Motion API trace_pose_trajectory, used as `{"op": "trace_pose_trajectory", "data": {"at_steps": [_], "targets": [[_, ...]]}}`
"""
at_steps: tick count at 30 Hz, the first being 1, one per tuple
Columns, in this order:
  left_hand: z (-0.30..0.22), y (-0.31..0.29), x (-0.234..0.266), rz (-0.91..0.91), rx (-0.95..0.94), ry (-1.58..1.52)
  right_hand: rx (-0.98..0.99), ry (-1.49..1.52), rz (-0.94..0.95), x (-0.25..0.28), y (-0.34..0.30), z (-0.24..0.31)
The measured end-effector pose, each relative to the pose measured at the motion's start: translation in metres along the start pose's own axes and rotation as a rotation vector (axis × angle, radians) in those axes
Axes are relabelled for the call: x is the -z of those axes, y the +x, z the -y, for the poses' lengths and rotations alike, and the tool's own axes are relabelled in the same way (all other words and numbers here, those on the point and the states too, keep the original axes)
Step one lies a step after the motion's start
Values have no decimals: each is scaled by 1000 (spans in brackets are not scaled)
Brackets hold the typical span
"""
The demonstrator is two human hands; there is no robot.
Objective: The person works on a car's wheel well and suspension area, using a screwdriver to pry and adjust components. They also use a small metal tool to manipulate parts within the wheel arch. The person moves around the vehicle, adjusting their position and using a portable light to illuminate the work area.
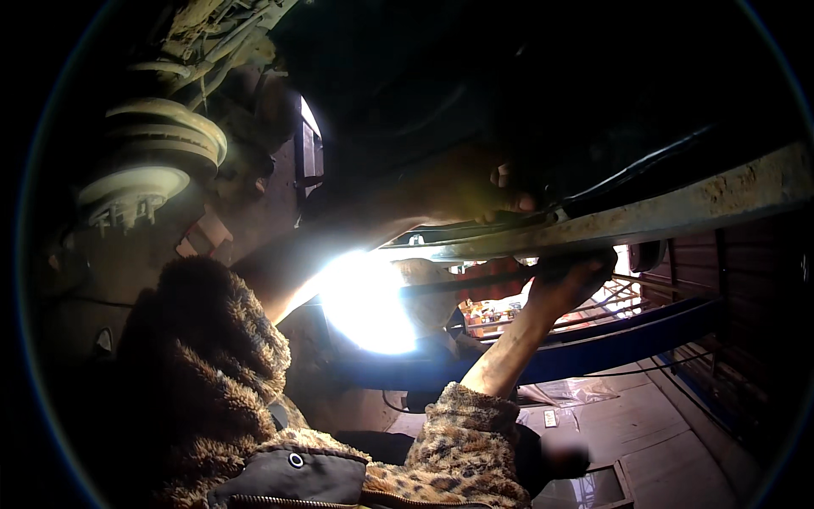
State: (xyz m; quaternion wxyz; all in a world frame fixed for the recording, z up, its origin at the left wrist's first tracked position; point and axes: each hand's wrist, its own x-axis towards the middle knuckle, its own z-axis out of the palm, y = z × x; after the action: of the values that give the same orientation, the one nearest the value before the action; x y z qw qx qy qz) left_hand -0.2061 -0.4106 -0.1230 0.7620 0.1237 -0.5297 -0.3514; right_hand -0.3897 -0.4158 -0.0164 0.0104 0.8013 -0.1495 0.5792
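Observation:
My left arm reaches across from the left, and my left hand [507, 202] is in deep shadow just above a rusty, pale metal rail [670, 197]. Its fingers look bent and closed, but darkness hides what they hold. Below the rail, my right hand [585, 276] is raised, with its fingers closed by the rail's underside. Something dark lies along that hand; its kind does not show. A dark panel [424, 110] of a vehicle fills the space above both hands. Close to the left forearm, a lamp [369, 305] glares white and washes out what surrounds it.
A brake disc and hub [157, 144] hang at the upper left, below cables and suspension parts [225, 42]. A blue beam [610, 346] crosses behind my right forearm. Farther back are metal shelving bars [627, 293], a dark red wall [746, 271] and a tiled floor [644, 416].

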Motion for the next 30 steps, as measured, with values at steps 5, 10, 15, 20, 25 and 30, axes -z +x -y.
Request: {"op": "trace_pose_trajectory", "data": {"at_steps": [5,10,15,20,25,30], "targets": [[-2,0,-2,-23,-10,39,-24,-7,-16,-7,-1,15],[-7,-2,0,14,22,61,17,33,138,8,3,2],[-6,2,6,56,91,129,-6,-17,73,12,2,-7],[0,4,17,115,83,234,-22,30,79,3,3,-4],[9,-4,14,143,165,348,-55,41,54,8,3,-9],[11,2,4,102,184,359,-69,108,71,3,2,0]]}}
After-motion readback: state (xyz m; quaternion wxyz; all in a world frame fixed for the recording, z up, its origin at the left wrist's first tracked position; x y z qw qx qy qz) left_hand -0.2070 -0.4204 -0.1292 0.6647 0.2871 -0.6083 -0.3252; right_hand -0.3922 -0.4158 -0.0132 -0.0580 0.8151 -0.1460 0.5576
